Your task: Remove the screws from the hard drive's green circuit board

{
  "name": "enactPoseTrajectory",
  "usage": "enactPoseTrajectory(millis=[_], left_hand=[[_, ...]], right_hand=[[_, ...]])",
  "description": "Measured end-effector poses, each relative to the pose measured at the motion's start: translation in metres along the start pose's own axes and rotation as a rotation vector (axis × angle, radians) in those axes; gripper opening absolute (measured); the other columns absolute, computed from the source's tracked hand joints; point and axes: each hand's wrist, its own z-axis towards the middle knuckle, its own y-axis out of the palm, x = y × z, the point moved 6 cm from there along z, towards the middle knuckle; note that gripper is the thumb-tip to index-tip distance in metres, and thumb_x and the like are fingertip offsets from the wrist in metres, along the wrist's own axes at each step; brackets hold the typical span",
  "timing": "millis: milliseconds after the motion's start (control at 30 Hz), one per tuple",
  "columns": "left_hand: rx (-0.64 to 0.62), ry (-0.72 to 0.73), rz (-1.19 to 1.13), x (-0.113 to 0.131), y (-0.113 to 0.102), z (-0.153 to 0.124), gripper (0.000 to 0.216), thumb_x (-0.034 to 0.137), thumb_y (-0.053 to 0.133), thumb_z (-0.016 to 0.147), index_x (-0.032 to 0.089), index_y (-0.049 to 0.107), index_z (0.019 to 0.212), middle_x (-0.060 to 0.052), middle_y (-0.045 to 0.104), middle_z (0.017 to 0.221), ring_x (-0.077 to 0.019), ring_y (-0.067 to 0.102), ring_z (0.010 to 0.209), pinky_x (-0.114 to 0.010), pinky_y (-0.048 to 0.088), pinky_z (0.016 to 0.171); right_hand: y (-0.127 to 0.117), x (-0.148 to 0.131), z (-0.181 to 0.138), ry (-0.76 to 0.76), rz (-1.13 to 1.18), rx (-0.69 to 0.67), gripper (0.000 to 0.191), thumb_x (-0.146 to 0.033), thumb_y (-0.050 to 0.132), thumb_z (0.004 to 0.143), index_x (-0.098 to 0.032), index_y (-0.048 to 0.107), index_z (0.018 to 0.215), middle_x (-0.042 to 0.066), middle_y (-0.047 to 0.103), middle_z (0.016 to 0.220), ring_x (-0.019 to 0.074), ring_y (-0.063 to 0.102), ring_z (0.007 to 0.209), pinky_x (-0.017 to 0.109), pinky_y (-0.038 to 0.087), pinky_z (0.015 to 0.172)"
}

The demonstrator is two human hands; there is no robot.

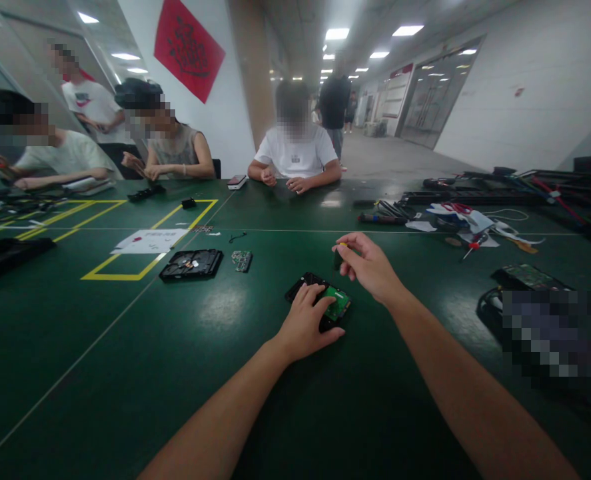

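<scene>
A black hard drive (300,287) with a green circuit board (339,304) on top lies on the green table (225,373) in front of me. My left hand (308,323) rests on the drive, fingers pressed down over it. My right hand (368,265) hovers just above and to the right, fingers pinched on a small dark tool with a yellow top (340,253), probably a screwdriver.
An opened hard drive (191,264) and a loose circuit board (242,260) lie to the left near a yellow-taped rectangle (140,273) with paper (150,241). Tools and cables (465,217) crowd the right side. Several people sit along the far and left edges.
</scene>
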Motion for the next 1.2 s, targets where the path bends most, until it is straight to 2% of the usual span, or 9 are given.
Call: enactPoseTrajectory(millis=[167, 400, 500, 700, 833, 967, 1133, 1200], left_hand=[[-0.001, -0.001, -0.010, -0.0003, 0.0000, -0.0002, 0.067, 0.054, 0.078, 0.084, 0.025, 0.057, 0.141, -0.014, 0.043, 0.157, -0.0378, 0.035, 0.150, -0.062, 0.021, 0.126], [0.002, 0.003, 0.001, -0.0007, 0.0010, -0.0004, 0.069, 0.054, 0.078, 0.083, 0.022, 0.058, 0.140, -0.016, 0.043, 0.156, -0.0384, 0.035, 0.149, -0.060, 0.022, 0.127], [0.012, 0.004, -0.006, -0.0020, 0.0022, -0.0004, 0.069, 0.053, 0.079, 0.082, 0.023, 0.058, 0.140, -0.015, 0.043, 0.157, -0.0383, 0.035, 0.150, -0.061, 0.022, 0.126], [0.002, 0.001, -0.014, -0.0009, 0.0009, -0.0005, 0.068, 0.053, 0.078, 0.083, 0.025, 0.057, 0.141, -0.014, 0.042, 0.157, -0.0380, 0.034, 0.150, -0.062, 0.022, 0.126], [-0.008, -0.003, -0.001, 0.0006, -0.0006, -0.0004, 0.068, 0.054, 0.077, 0.084, 0.023, 0.057, 0.141, -0.015, 0.041, 0.158, -0.0378, 0.034, 0.150, -0.061, 0.022, 0.127], [-0.008, -0.002, 0.000, 0.0001, 0.0000, 0.0001, 0.069, 0.053, 0.078, 0.083, 0.024, 0.057, 0.141, -0.014, 0.042, 0.157, -0.0374, 0.035, 0.150, -0.060, 0.021, 0.127], [-0.006, -0.004, -0.016, -0.0002, -0.0001, 0.0000, 0.067, 0.052, 0.079, 0.083, 0.025, 0.057, 0.141, -0.014, 0.043, 0.158, -0.0381, 0.036, 0.150, -0.063, 0.021, 0.126], [-0.007, -0.001, -0.018, 0.0002, -0.0004, -0.0001, 0.067, 0.052, 0.078, 0.084, 0.025, 0.057, 0.140, -0.014, 0.043, 0.158, -0.0379, 0.036, 0.150, -0.063, 0.021, 0.126]], right_hand=[[0.0032, -0.0037, -0.0004, 0.019, 0.054, -0.030, 0.020, -0.033, 0.057, 0.092, -0.023, 0.069, 0.105, 0.004, 0.071, 0.103, 0.0098, 0.059, 0.058, 0.023, 0.042, 0.048], [0.0032, -0.0056, -0.0022, -0.008, -0.055, -0.051, 0.031, -0.052, 0.063, 0.094, -0.023, 0.073, 0.101, 0.002, 0.067, 0.084, 0.0110, 0.052, 0.058, 0.023, 0.037, 0.048], [0.0035, -0.0052, -0.0023, -0.024, -0.040, -0.042, 0.033, -0.053, 0.067, 0.091, -0.023, 0.068, 0.104, 0.002, 0.068, 0.089, 0.0103, 0.052, 0.056, 0.024, 0.038, 0.047], [-0.0008, -0.0023, -0.0029, -0.051, -0.121, 0.095, 0.042, -0.057, 0.076, 0.082, -0.023, 0.056, 0.096, 0.002, 0.068, 0.093, 0.0106, 0.057, 0.056, 0.027, 0.046, 0.050], [0.0001, -0.0031, -0.0035, -0.051, -0.130, 0.058, 0.037, -0.055, 0.073, 0.086, -0.024, 0.057, 0.096, 0.001, 0.067, 0.094, 0.0106, 0.059, 0.056, 0.025, 0.044, 0.048], [-0.0004, -0.0045, -0.0025, -0.038, -0.095, 0.003, 0.028, -0.049, 0.068, 0.091, -0.024, 0.066, 0.104, 0.002, 0.067, 0.092, 0.0110, 0.059, 0.057, 0.024, 0.041, 0.045], [0.0023, -0.0064, -0.0019, -0.047, -0.058, -0.052, 0.030, -0.043, 0.056, 0.097, -0.026, 0.068, 0.119, 0.006, 0.070, 0.113, 0.0095, 0.060, 0.056, 0.024, 0.042, 0.044], [0.0033, -0.0072, -0.0025, -0.057, -0.077, -0.059, 0.030, -0.043, 0.056, 0.097, -0.025, 0.067, 0.118, 0.006, 0.070, 0.109, 0.0097, 0.060, 0.056, 0.024, 0.042, 0.044]])
